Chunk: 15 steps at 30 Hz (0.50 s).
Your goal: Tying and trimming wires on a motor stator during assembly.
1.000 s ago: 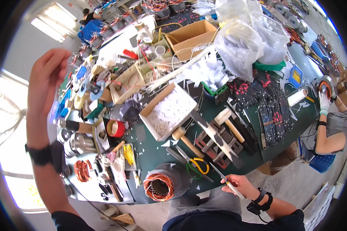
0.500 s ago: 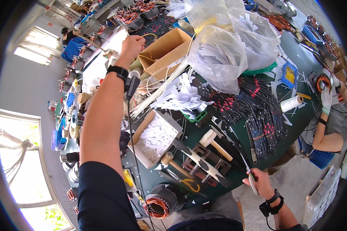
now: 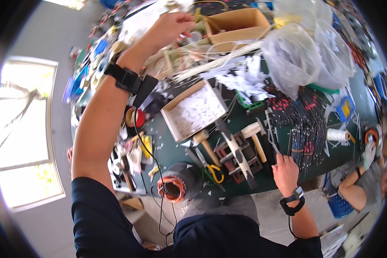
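Observation:
My left hand is raised over the clutter at the back left, near the open cardboard box. Its fingers are curled, and motion blur hides whatever they may hold. At the front right of the green table, my right hand is closed around the lower end of a long thin metal tool, which points away from me. Left of it lie a white-headed mallet, a dark metal fixture and yellow-handled scissors. A motor stator with copper windings stands at the near edge.
An open box of white paper slips sits mid-table. Bundles of dark wires and clear plastic bags fill the right. A white thread spool lies near a gloved co-worker. A cable hangs from my left wrist.
My view has swung left and down, so the table shifts right and up. My left hand stays raised, its fingers still curled. My right hand has moved in over the table edge with the metal tool.

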Each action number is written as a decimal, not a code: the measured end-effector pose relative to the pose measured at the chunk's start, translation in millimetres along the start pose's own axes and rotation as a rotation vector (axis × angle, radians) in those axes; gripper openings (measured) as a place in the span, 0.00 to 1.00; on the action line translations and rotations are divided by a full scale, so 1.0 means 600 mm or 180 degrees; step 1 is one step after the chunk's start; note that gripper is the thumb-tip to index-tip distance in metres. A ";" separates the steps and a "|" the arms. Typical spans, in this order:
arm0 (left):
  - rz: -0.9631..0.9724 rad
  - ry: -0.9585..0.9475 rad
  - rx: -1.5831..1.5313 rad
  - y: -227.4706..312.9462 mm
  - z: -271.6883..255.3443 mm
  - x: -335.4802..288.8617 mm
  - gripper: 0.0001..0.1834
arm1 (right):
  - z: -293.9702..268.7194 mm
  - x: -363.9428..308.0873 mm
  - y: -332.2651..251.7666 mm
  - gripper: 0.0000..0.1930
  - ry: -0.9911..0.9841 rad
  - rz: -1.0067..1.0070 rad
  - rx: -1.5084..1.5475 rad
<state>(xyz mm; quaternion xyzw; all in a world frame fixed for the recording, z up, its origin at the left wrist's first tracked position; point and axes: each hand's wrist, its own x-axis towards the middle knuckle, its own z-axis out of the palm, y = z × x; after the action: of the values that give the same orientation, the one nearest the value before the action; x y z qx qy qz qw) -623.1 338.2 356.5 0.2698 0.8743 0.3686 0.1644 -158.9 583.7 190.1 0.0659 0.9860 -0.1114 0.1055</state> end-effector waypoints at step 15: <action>0.0156 0.0906 -0.0270 0.114 -0.316 -0.321 0.16 | -0.012 -0.019 -0.611 0.19 -0.1557 -0.5124 0.0589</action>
<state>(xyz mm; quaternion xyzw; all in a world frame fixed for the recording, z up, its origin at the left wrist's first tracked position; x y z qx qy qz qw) -537.0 158.4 551.8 0.2289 0.8655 0.4436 0.0411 -205.5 229.8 275.0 -0.6740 0.6685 -0.2439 0.1985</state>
